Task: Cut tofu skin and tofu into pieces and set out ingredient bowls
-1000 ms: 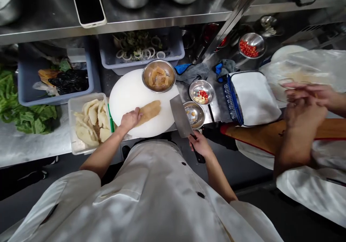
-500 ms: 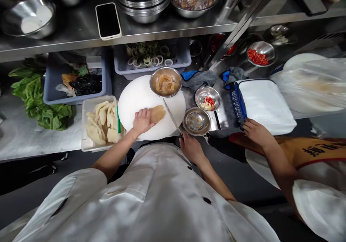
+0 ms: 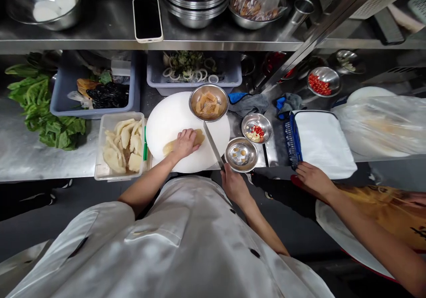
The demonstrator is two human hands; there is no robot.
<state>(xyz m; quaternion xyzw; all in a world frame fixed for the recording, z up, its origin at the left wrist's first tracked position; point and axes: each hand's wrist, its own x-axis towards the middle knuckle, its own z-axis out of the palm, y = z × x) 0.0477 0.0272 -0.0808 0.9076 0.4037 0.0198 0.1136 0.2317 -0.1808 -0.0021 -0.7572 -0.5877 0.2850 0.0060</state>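
Observation:
A flat, pale brown piece of food [image 3: 169, 148] lies on the round white cutting board [image 3: 159, 118], its exact kind unclear. Across its middle rests my left hand [image 3: 186, 143], fingers laid over it and partly spread; some of the piece shows on either side. My right hand [image 3: 234, 182] is closed round the handle of a knife [image 3: 213, 145], whose blade points away over the board's right part, apart from the food. Beyond the blade tip, a metal bowl [image 3: 209, 117] of amber-brown chunks sits at the board's far right edge.
A plastic box of pale pieces [image 3: 97, 164] stands left of the board. Two small metal bowls [image 3: 242, 167] are to the right. Blue-grey bins [image 3: 89, 113] sit behind, under a steel shelf [image 3: 100, 45]. A co-worker's hand [image 3: 313, 176] touches a blue-edged white container [image 3: 324, 142].
My left hand has moved right, over the food, which now also shows to the hand's left. The knife has stayed nearly in place. The view has shifted slightly, and the co-worker's arm has moved.

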